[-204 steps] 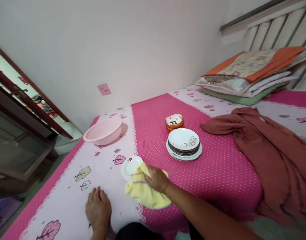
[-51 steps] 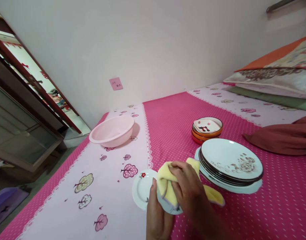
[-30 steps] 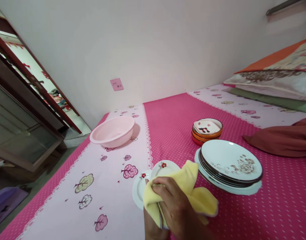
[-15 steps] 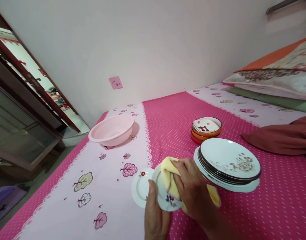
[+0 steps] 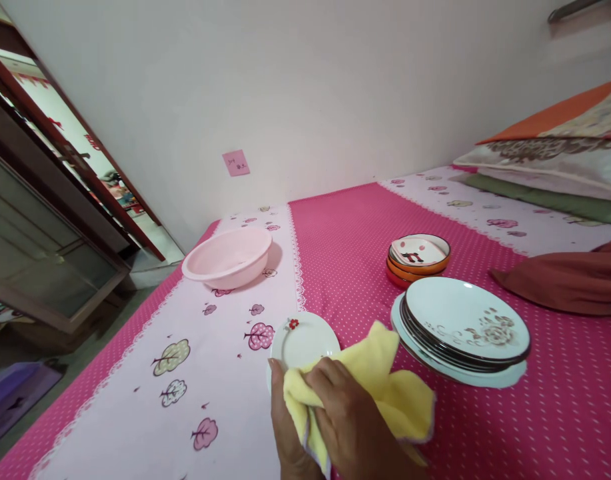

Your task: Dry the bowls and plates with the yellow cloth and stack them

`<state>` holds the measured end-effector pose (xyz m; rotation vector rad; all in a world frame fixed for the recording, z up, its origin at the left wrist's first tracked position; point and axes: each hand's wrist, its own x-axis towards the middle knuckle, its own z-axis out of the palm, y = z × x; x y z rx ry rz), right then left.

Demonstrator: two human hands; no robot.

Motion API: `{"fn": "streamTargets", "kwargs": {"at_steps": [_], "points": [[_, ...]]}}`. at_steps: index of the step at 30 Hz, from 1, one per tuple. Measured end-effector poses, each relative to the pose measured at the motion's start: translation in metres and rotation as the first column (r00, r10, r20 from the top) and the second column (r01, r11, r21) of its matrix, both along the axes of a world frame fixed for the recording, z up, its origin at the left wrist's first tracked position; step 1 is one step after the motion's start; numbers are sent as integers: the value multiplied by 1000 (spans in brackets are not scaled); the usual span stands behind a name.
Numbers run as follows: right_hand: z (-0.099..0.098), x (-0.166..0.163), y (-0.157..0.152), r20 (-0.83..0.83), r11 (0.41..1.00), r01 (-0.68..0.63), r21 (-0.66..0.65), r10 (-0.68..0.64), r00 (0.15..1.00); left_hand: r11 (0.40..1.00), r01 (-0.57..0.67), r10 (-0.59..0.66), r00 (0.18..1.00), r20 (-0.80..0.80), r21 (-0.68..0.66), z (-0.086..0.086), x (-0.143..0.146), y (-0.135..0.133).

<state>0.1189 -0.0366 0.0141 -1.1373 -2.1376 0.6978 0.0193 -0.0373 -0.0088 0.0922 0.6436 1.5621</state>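
My left hand [image 5: 288, 427] grips a small white plate [image 5: 308, 340] with a red flower near its rim, the thumb at the plate's near left edge. A sliver of another white plate shows beneath it. In my right hand [image 5: 344, 408] is a bunched yellow cloth [image 5: 380, 360], pressed over the near part of the plate. The cloth's loose end spreads to the right and hides part of the plate. To the right of my hands stands a stack of larger plates [image 5: 465, 320], the top one with a brown flower.
Behind the large plates are stacked small bowls [image 5: 418, 257] with orange and red outsides. A pink basin [image 5: 228, 257] sits at the far left on the patterned bedspread [image 5: 335, 253]. Brown-red fabric [image 5: 570, 280] and pillows [image 5: 545, 153] lie at the right. A wall [image 5: 335, 93] rises behind.
The held plate has moved left and up, now covering most of the other small plate. My right hand and the cloth have shifted left and down over its near edge, the cloth spreading wider.
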Motion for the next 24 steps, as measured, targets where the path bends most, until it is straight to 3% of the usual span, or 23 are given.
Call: {"fn": "streamTargets", "kwargs": {"at_steps": [3,5,6,8,10,11,13,14,15,17,19,22,24], "points": [[13,15,1,-162,976,-166,-138,143,976,998,48,-49,999,-7,-29,0,-3,2],[19,33,11,-294,924,-239,-297,150,944,998,-49,47,998,-53,-39,2,-3,7],[21,44,18,-348,904,-218,-369,84,934,992,-117,113,990,-87,-41,3,-3,10],[23,64,34,-420,914,-53,-402,-133,898,974,-222,213,964,-160,-42,5,-4,14],[24,81,47,-536,906,136,-401,-353,767,965,-258,242,944,-226,-44,4,-6,16],[24,88,51,-627,897,177,-405,-414,660,967,-250,232,940,-249,-45,4,-7,16],[25,98,54,-774,903,135,-408,-420,473,976,-214,193,938,-288,-44,4,-9,16],[26,102,52,-818,916,65,-396,-384,429,981,-190,168,936,-309,-43,4,-8,15],[27,104,50,-841,928,-28,-371,-323,434,987,-159,139,934,-329,-35,5,-7,14],[30,105,46,-830,927,-222,-303,-142,540,996,-84,76,928,-364,-5,7,-3,13],[31,99,43,-751,909,-301,-290,-21,660,1000,2,5,923,-385,19,10,3,11],[31,84,44,-540,927,-142,-347,-74,838,998,65,-67,924,-378,-19,11,9,7],[30,75,45,-418,941,-37,-338,-114,901,997,62,-78,926,-370,-56,7,9,4]]}}
